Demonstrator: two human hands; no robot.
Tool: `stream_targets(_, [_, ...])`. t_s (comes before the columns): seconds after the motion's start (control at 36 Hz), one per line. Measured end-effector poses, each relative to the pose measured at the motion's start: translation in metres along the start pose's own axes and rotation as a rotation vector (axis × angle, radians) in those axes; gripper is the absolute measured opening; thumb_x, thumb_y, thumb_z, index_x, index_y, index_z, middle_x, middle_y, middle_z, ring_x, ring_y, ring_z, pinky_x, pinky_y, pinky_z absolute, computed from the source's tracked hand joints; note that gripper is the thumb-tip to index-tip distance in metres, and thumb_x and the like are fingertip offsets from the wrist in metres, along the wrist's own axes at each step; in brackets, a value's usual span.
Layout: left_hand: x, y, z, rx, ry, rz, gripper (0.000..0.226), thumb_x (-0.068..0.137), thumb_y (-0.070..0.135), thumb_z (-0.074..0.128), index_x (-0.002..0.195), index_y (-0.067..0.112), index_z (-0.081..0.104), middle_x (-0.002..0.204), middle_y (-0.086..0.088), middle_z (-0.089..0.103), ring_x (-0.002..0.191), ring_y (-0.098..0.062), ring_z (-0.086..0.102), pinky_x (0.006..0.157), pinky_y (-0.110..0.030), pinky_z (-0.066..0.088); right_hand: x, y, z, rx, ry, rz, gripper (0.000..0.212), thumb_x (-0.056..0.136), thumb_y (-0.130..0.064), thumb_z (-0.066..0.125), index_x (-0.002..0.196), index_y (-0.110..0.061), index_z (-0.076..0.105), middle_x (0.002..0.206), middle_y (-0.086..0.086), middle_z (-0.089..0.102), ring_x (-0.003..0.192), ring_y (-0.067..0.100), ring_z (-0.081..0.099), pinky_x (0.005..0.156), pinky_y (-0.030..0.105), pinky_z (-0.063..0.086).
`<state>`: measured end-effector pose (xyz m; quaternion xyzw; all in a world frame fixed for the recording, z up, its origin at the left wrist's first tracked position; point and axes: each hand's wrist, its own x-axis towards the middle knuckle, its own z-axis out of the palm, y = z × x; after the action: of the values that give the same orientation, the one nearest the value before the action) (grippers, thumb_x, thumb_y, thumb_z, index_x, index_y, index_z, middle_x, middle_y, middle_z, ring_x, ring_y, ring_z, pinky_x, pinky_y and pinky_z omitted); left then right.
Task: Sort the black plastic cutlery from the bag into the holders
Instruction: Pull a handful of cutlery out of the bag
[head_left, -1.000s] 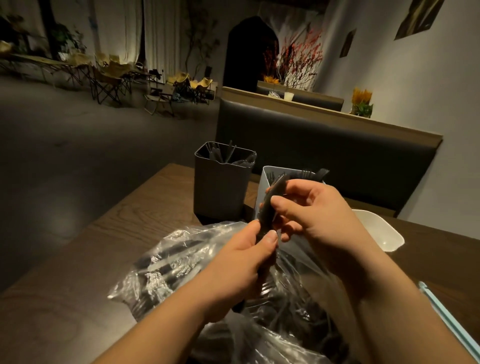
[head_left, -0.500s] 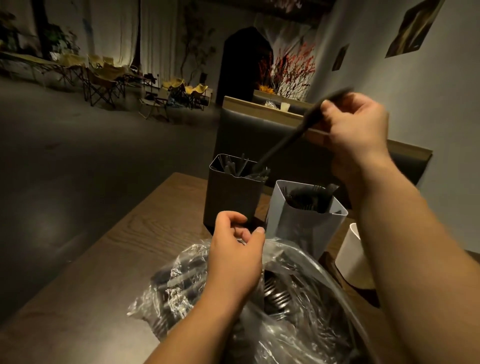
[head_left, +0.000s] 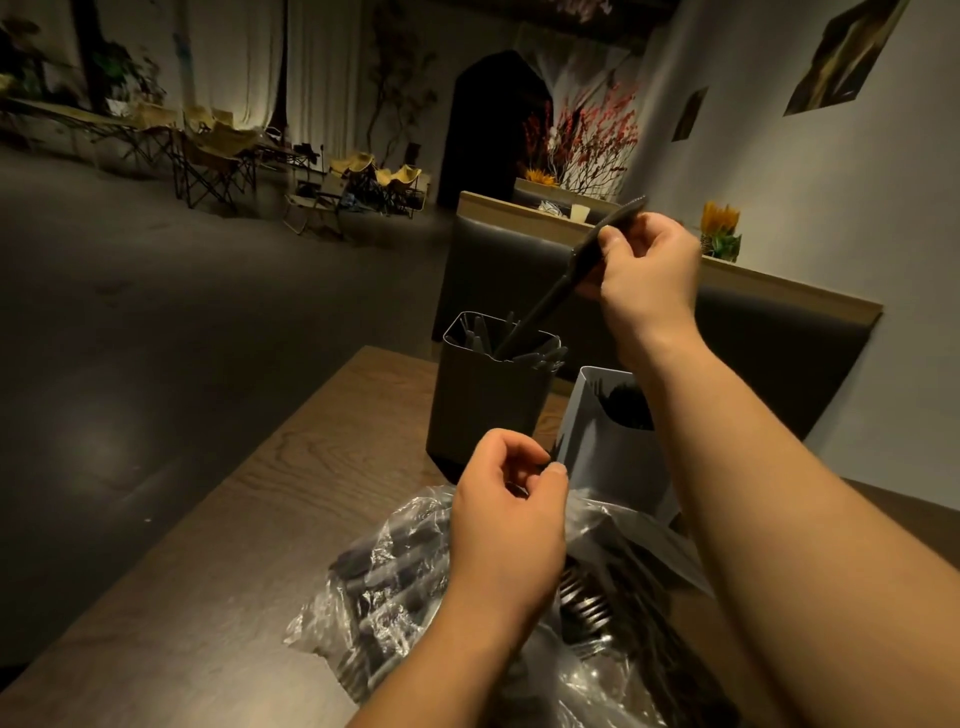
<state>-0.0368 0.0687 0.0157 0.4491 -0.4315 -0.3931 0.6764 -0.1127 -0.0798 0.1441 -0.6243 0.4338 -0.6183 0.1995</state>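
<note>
Single head-worn view, looking forward and down, close over table (head_left: 249, 519), room beyond

A forearm (head_left: 727, 441) hides half the light holder (head_left: 608, 462); the bag (head_left: 384, 587) runs off the lower edge — the right hand (head_left: 649, 275) grips a utensil (head_left: 545, 302) too dark to name, and what the left hand (head_left: 506, 535) pinches is unclear.

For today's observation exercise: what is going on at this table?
A person is sorting black plastic cutlery. The right hand pinches one black piece, its lower end inside the dark holder. The left hand hovers, fingers curled, above the clear bag of cutlery on the table. A lighter holder beside the dark one holds more.
</note>
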Motion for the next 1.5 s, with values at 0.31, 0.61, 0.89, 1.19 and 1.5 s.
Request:
stream_targets(0.31, [0.001,0.000,0.000,-0.011,0.024,0.017,0.015,0.089,0.008,0.067,0.081,0.019,0.062,0.068,0.007,0.057,0.063,-0.002,0.052,0.062,-0.021,0.049,-0.008,0.004,0.014,-0.049,-0.046,-0.114,0.024,0.098,-0.018,0.057,0.120,-0.010,0.064,0.114,0.003,0.068,0.109,0.019,0.066,0.085,0.041,0.061])
stream_targets(0.61, [-0.001,0.001,0.000,-0.015,0.015,0.021,0.015,0.090,0.007,0.067,0.081,0.017,0.062,0.066,0.010,0.056,0.061,-0.001,0.051,0.060,-0.018,0.048,0.011,0.009,0.008,-0.066,0.149,0.015,0.008,0.099,-0.019,0.058,0.105,-0.022,0.063,0.101,-0.007,0.067,0.099,0.015,0.069,0.081,0.040,0.062])
stream_targets(0.89, [0.000,0.000,0.000,-0.009,0.026,0.026,0.013,0.089,0.009,0.068,0.083,0.018,0.062,0.072,-0.001,0.060,0.063,-0.003,0.052,0.062,-0.023,0.050,-0.013,0.016,0.019,-0.152,-0.145,-0.081,0.027,0.099,-0.016,0.056,0.126,-0.014,0.059,0.119,-0.001,0.063,0.111,0.016,0.063,0.088,0.040,0.060])
stream_targets(1.19, [0.002,-0.003,-0.001,-0.023,0.023,0.041,0.012,0.090,0.009,0.068,0.085,0.018,0.062,0.067,0.007,0.057,0.062,-0.003,0.052,0.061,-0.022,0.049,-0.037,0.028,0.027,-0.574,-0.474,-0.222,0.036,0.096,-0.015,0.063,0.131,-0.021,0.062,0.128,0.001,0.064,0.117,0.016,0.060,0.097,0.028,0.052])
stream_targets(1.5, [0.009,-0.002,-0.005,0.035,0.034,0.015,0.012,0.087,0.007,0.071,0.085,0.016,0.063,0.067,0.003,0.057,0.062,-0.009,0.053,0.061,-0.029,0.047,-0.041,0.008,0.018,-1.169,-0.602,-0.297,0.052,0.103,-0.040,0.047,0.153,-0.028,0.036,0.145,0.007,0.052,0.137,0.031,0.038,0.108,0.048,0.034])
